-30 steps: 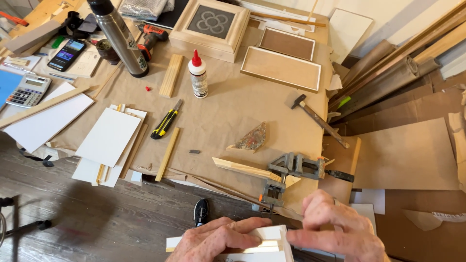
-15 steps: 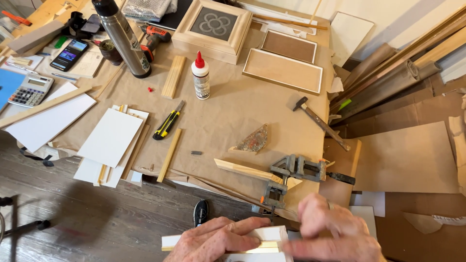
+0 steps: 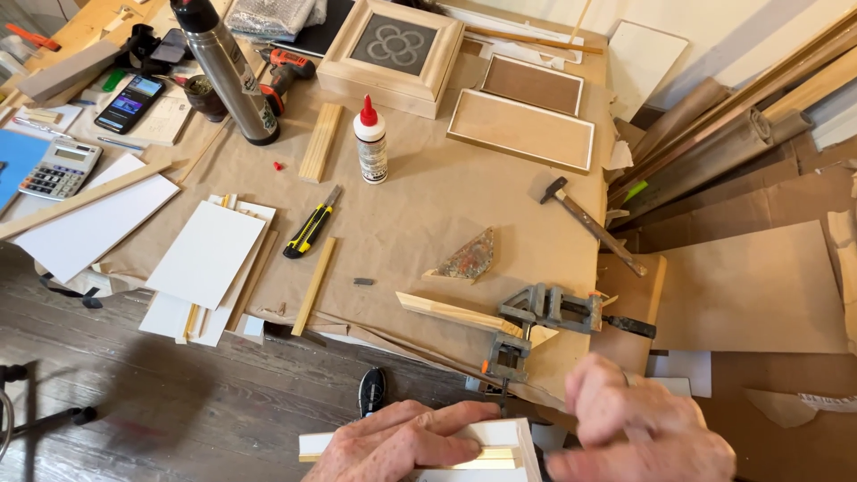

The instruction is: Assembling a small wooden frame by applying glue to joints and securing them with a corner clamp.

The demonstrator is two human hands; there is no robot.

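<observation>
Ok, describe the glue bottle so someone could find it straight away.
On the brown-paper-covered worktable, look just in front of the square wooden frame with a grey patterned tile. The white plastic glue bottle stands upright there, beside a short wooden block; its red pointed cap sets it apart.

Framing workshop: paper-covered counter [image 3: 428, 223] carrying glue bottle [image 3: 370, 141]; wooden frame [image 3: 391, 52] behind it, hammer [image 3: 591, 224] and corner clamp [image 3: 536, 317] to its right, moulding lengths [image 3: 759, 98] farther right.

Right hand [image 3: 638, 433] motion-blurred, fingers indistinct. White moulding piece [image 3: 495, 444] cut off by bottom edge, partly under left hand [image 3: 402, 444]. Dark object [image 3: 371, 391] on floor: too small to identify.
</observation>
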